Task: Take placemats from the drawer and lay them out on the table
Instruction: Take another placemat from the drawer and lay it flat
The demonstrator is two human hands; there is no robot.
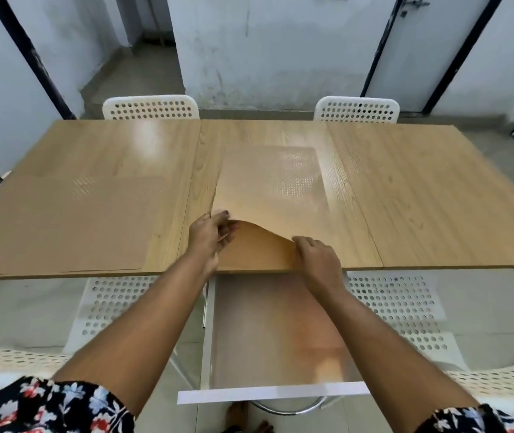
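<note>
A tan placemat (pixel 272 182) lies on the middle of the wooden table (pixel 421 198), its near edge curled up off the surface. My left hand (pixel 212 234) pinches the near left corner of that mat. My right hand (pixel 316 257) grips the curled near edge at the table's front. A second tan placemat (pixel 62 223) lies flat on the table's left part. Below the front edge the white drawer (pixel 268 395) stands pulled out, and a pale mat (pixel 277 326) lines its inside.
Two white perforated chairs (pixel 151 107) (pixel 357 109) stand at the table's far side. Two more perforated chairs (pixel 105 304) (pixel 405 310) flank the open drawer on the near side. White walls and doors lie beyond.
</note>
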